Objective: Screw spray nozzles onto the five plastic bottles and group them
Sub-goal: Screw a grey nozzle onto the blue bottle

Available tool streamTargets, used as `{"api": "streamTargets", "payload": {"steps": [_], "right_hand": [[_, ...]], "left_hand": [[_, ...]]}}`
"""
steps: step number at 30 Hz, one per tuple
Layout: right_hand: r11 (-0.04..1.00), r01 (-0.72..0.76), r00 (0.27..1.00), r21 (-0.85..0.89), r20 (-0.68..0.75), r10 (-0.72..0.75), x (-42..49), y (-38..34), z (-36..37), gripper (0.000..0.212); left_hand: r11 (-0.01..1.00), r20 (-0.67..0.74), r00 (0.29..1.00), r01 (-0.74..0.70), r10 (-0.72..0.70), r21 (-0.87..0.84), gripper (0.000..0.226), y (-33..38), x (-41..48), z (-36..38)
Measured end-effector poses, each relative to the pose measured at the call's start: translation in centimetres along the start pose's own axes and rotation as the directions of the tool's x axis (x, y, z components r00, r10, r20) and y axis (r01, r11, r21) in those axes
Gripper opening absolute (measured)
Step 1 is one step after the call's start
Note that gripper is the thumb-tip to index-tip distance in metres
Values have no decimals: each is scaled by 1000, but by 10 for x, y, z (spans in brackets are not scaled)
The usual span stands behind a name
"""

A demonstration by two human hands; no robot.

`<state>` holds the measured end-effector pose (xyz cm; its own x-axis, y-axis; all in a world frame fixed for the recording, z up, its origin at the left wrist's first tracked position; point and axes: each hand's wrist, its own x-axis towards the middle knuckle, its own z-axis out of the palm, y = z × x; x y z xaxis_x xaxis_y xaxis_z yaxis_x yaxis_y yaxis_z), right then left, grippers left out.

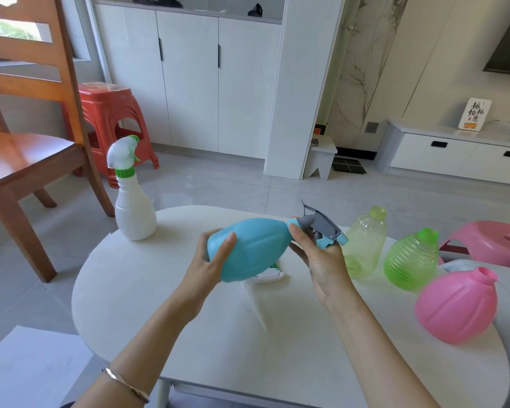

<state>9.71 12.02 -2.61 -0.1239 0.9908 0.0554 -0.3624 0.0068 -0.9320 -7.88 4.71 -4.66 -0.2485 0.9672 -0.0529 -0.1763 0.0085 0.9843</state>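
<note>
Blue bottle [252, 248] lies tipped on its side in the air above the white worktop [189, 319], its round base toward my left and its neck toward my right. My left hand [211, 262] cups the base, fingers curled behind it and thumb pressed across the front. My right hand [318, 260] is at the neck end, thumb and fingers closed around the collar of the grey and blue spray nozzle [324, 228], which sits at the bottle's mouth with its trigger pointing away from me. I cannot tell how far the nozzle is threaded on.

Under the blue bottle, a white and green nozzle [270, 275] lies flat on the worktop, mostly hidden by the bottle.

At the far left edge of the worktop a white bottle [134, 210] stands upright with a white and green spray head [122, 153] already on it, well apart from my hands. To the right of my right hand three open-necked bottles wait: a pale yellow-green bottle [365, 242] just beside my fingers, a ribbed green bottle [409, 260] next to it, and a pink bottle [457, 307] nearest me at the worktop's right edge.

A thin bangle [124, 384] circles my left wrist.
</note>
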Motion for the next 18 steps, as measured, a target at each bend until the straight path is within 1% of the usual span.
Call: {"api": "streamTargets", "payload": {"steps": [1,2,3,4,6,7,8,9,12,13,14,15,16,17,18], "right_hand": [[999,-26,1000,21,-17,26,0,1,-1,23],[998,-47,999,41,-23,48,0,3,-1,24],[997,-57,998,51,-22,58,-1,3,0,25],[997,-56,998,52,-19,57,-2,4,0,25],[998,-39,999,41,-12,39,-3,3,1,27],[999,-35,999,35,-11,35,-3,2,1,29],[999,-36,999,31,-9,36,-3,2,1,31],[999,-40,999,34,-5,41,-2,1,1,32],[994,-68,998,86,15,67,-1,0,1,28],[991,-81,997,105,22,79,-2,0,2,28],[989,-91,996,115,27,88,-2,1,3,29],[989,-94,995,118,28,91,-3,1,4,30],[989,-92,996,117,28,90,-3,2,4,31],[989,-90,996,115,30,87,-4,2,4,32],[989,-89,996,117,32,86,-4,2,4,31]], "left_hand": [[1000,13,999,-31,31,2,77,0,0,-1],[999,42,999,-31,32,-9,84,-1,1,-3],[1000,95,995,-8,10,-22,91,-2,2,-4],[999,160,987,21,-16,-27,91,-3,3,-6],[992,259,960,119,-107,-34,77,-1,2,-8],[983,273,947,181,-166,-29,71,2,1,-10],[979,269,943,204,-195,-7,70,3,0,-11],[983,254,950,183,-183,21,70,2,0,-12],[996,204,979,-2,-16,90,87,-1,1,-16],[993,214,977,-48,23,111,86,-1,1,-16],[994,238,971,-45,19,103,81,-2,1,-16],[997,263,964,23,-40,69,75,0,0,-15],[992,272,954,123,-127,32,72,3,0,-14],[981,274,943,194,-191,14,70,7,-1,-13],[978,279,938,211,-205,10,70,8,-1,-13]]}}
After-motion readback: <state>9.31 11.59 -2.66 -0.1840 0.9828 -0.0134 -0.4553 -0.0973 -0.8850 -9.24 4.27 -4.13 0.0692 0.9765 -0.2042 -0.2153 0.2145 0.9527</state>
